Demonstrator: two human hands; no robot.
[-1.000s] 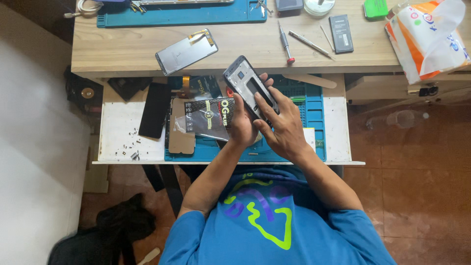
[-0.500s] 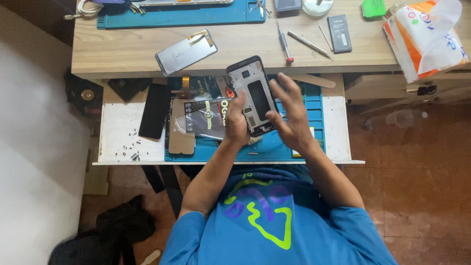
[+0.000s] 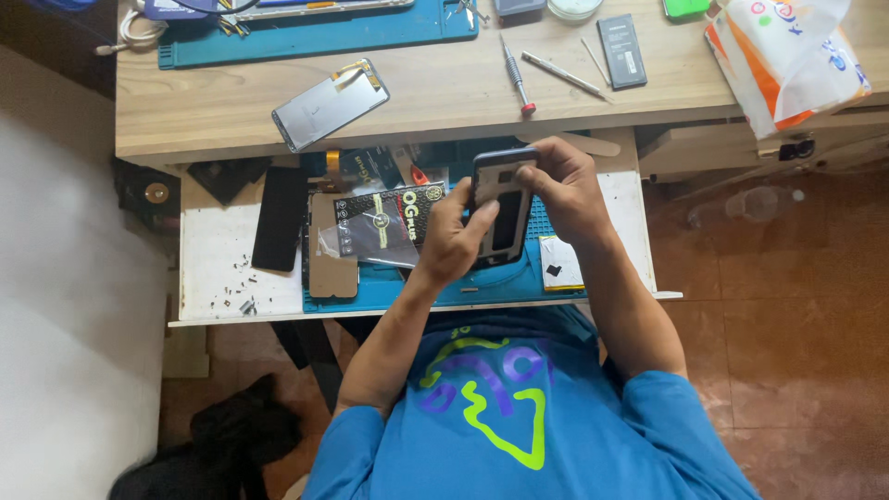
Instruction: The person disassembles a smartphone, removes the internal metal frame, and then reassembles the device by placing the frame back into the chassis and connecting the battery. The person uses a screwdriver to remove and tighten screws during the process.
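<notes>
Both hands wrapped tight on one phone: left hand (image 3: pixel 454 243) gripping the phone (image 3: pixel 501 206) low, right hand (image 3: pixel 565 185) pinching its top. Maybe slipping, dropping onto the blue mat (image 3: pixel 435 287), cracking.

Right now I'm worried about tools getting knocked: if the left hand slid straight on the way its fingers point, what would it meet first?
The left hand already grips the phone; beyond that, probably the right hand, though depth is unclear.

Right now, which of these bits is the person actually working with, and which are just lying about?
In hand:
phone, held by left hand and right hand

Lying about:
loose screen
screwdriver
battery
plastic bag
black packet
</notes>
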